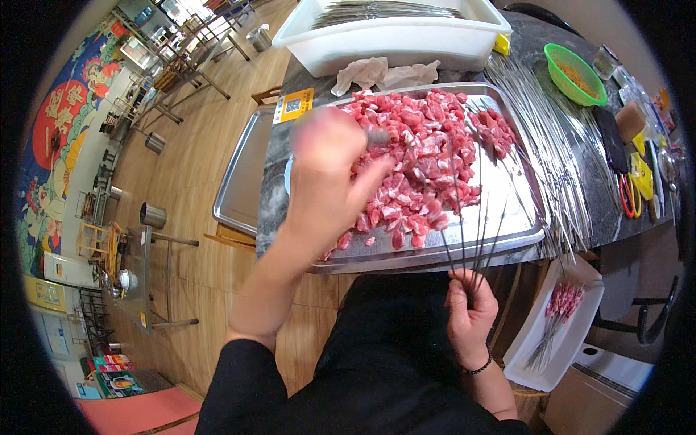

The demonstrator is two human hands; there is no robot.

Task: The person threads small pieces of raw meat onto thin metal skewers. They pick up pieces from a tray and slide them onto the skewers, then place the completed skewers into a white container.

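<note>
My left hand (329, 185) is over the left side of a heap of cut raw meat (418, 147) on a shallow metal tray (522, 231). Its fingers are blurred, with a small grey ringed object (378, 136) beside them, so I cannot make out whether it grips anything. Below the tray's front edge, my right hand (472, 310) holds several thin metal skewers (461, 239) that fan up across the tray. A small separate clump of meat pieces (495, 133) lies near the tray's right rim.
Bare metal skewers (544, 147) lie along the tray's right side. A white tub (391, 41) of skewers stands behind. Farther right are a green bowl (576, 73) and scissors (629, 196). A lower white bin (514, 359) holds meat skewers (563, 304). Another metal tray (239, 168) is left.
</note>
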